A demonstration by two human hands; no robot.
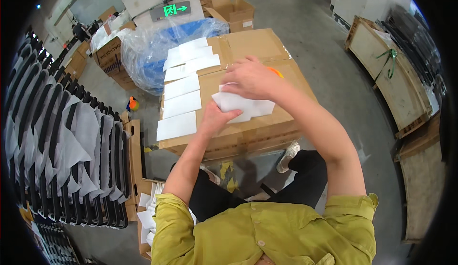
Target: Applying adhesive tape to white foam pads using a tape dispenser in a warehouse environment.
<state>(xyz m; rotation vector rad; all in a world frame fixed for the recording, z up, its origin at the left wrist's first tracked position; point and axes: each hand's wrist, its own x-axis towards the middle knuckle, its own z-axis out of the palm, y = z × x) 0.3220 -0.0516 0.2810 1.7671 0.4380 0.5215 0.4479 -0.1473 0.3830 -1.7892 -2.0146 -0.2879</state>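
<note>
On top of a large cardboard box [260, 50], my left hand [215, 117] grips the near left part of a flat white sheet [234, 102], its thumb lying across the top. My right hand [251, 79] is curled over the sheet's far edge, fingers bent onto it; its fingertips are partly hidden. More white material [261, 108] lies beside the held sheet, under my right forearm. To the left, several flat white pieces [181, 103] lie in an overlapping column along the box top. Just behind my right wrist shows part of an orange ring-shaped thing [275, 71].
A row of black frames [62, 141] wrapped in pale sheeting stands at left. An open carton [145, 217] of white pieces sits by my left side. Plastic-wrapped blue material [162, 45] and an open box [234, 13] stand beyond. Wooden crates [386, 74] line the right.
</note>
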